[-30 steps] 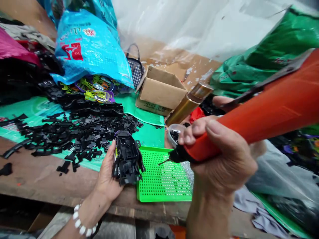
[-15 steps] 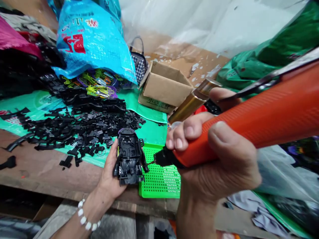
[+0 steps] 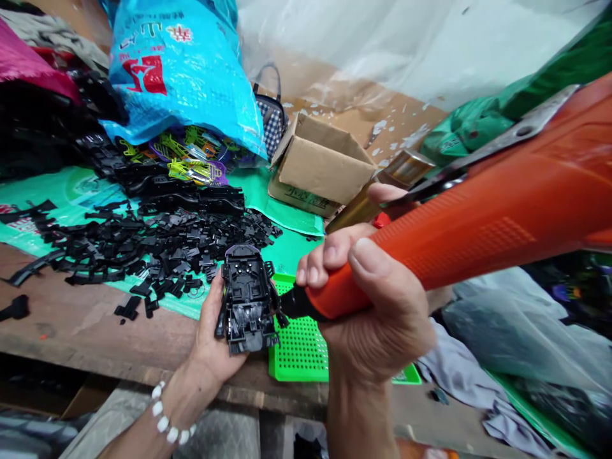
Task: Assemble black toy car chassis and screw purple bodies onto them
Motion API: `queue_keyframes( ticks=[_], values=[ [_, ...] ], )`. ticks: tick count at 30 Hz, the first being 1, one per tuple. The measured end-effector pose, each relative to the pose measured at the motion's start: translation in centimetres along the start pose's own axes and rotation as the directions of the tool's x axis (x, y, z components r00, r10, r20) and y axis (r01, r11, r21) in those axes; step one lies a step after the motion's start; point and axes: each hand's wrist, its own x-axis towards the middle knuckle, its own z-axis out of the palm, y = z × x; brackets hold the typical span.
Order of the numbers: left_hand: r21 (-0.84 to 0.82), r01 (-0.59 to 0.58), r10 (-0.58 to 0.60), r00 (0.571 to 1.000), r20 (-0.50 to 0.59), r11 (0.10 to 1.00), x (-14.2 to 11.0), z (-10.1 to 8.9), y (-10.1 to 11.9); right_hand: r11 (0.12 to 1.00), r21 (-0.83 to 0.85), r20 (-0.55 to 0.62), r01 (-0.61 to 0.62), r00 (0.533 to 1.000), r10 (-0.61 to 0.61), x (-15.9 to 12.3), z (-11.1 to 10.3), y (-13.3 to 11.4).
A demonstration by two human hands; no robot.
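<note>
The fingers of the right hand (image 3: 377, 306) are wrapped firmly around the red power screwdriver (image 3: 459, 229), close behind its black nose (image 3: 296, 303), a grip that probably gives finer aim than one farther back. One finger reaches up by the front of the metal lever (image 3: 526, 127); whether it presses cannot be told. The nose points at the right side of the black chassis (image 3: 249, 299), but the bit's tip is too unclear to tell touching from nearly so.

The left hand (image 3: 215, 331) cradles that chassis above the desk (image 3: 90, 331), by its near edge, the thumb along the left side and the other fingers mostly hidden beneath. The open face is up, likely so its recesses can be seen and reached, while the palm backs it against the tool.

Just right of the chassis, by the near edge, the green perforated tray (image 3: 299, 350) lies partly behind the right hand. Toward the desk's left end, small black parts (image 3: 162, 248) are heaped on a green sheet (image 3: 296, 245), presumably loose for easy picking. Farther back, the blue bag (image 3: 186, 83) opens toward the front with yellow and purple parts (image 3: 196, 169) at its mouth; the cardboard box (image 3: 325, 166) stands to its right, nearer the far edge.
</note>
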Motion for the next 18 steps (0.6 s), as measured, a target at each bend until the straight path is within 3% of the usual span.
queue_keyframes(
  ticks=[9, 18],
  values=[
    [-0.005, -0.033, 0.033, 0.999, -0.010, 0.999, -1.8, 1.5, -0.3, 1.000, -0.023, 0.041, 0.006, 0.999, -0.005, -0.1, -0.5, 0.5],
    [0.005, 0.006, -0.006, 0.999, -0.039, 1.000, 0.2, 0.1, -0.1, 1.000, 0.009, 0.045, -0.015, 0.999, 0.014, -0.4, -1.0, 1.0]
  ],
)
